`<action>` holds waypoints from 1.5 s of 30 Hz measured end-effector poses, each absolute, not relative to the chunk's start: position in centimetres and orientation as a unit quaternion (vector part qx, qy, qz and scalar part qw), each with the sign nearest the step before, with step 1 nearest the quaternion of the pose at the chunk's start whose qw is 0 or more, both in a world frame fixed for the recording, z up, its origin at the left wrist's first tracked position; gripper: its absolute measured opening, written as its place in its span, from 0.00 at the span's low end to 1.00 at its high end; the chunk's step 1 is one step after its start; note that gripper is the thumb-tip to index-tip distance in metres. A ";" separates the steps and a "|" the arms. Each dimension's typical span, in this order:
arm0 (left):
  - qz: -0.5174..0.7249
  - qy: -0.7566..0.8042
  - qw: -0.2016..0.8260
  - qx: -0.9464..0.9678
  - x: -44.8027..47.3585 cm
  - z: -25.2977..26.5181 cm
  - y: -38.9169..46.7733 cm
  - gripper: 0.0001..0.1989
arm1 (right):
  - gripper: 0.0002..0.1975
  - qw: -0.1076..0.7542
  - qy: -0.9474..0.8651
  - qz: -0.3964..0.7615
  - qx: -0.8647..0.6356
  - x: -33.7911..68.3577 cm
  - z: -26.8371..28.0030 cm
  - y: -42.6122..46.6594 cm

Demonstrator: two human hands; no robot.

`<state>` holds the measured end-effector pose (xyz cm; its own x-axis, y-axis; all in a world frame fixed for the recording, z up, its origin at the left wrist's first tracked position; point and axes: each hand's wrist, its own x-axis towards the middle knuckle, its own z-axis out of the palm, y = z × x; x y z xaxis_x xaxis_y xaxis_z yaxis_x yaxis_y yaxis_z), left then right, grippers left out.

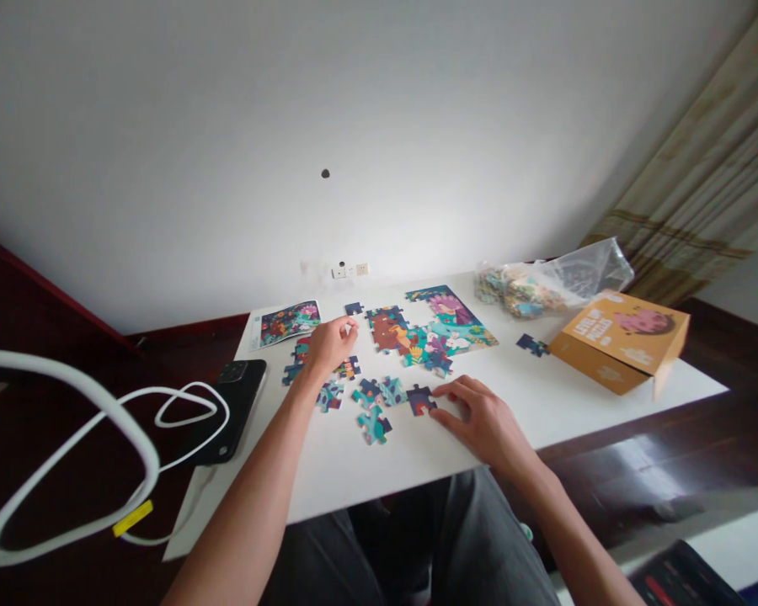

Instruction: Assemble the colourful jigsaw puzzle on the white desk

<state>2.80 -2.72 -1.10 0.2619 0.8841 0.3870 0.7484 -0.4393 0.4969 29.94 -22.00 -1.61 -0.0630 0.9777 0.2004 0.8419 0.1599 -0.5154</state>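
Observation:
My left hand (pixel 333 343) is over the left group of puzzle pieces, its fingers curled together; what they hold, if anything, is hidden. My right hand (pixel 477 412) has thumb and forefinger at the right edge of a dark blue puzzle piece (pixel 420 396) with a red patch, lying on the white table. Left of that piece are several loose teal pieces (pixel 374 424). Behind them lies the partly joined puzzle (pixel 448 324), with a bear, rabbits and a pink hedgehog-like animal. A single dark piece (pixel 352 309) sits near the back edge.
A printed reference picture (pixel 289 322) lies at the back left. A black phone (pixel 237 412) and a white cable (pixel 69 370) are at the left edge. On the right stand an orange puzzle box (pixel 619 341), a clear bag of pieces (pixel 536 286) and some dark pieces (pixel 531 344).

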 end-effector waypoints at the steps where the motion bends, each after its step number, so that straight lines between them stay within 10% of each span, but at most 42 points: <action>1: 0.316 0.508 0.096 0.795 2.7 -1.1 -2.6 0.10 | 0.12 0.259 -0.717 0.132 -0.633 30.0 -1.6 -22.0; 7: 0.266 0.420 0.135 0.857 2.4 -1.0 -2.4 0.12 | 0.24 0.220 -0.762 0.121 -0.597 30.3 -0.8 -21.6; 24: 0.102 0.426 0.276 0.855 1.6 1.2 -3.5 0.30 | 0.18 0.200 -0.781 0.116 -0.580 30.7 3.4 -17.4; 33: 0.344 0.532 0.141 0.761 0.4 1.3 -2.2 0.24 | 0.16 0.251 -0.862 0.021 -0.440 25.5 4.6 -5.4; 41: 0.273 0.527 0.139 0.793 0.7 0.8 -2.4 0.17 | 0.26 0.281 -0.873 0.062 -0.393 23.7 -1.4 -2.9; 45: 0.231 0.519 0.139 0.811 0.9 0.6 -2.3 0.15 | 0.13 0.303 -0.867 0.092 -0.384 24.5 -1.5 -2.8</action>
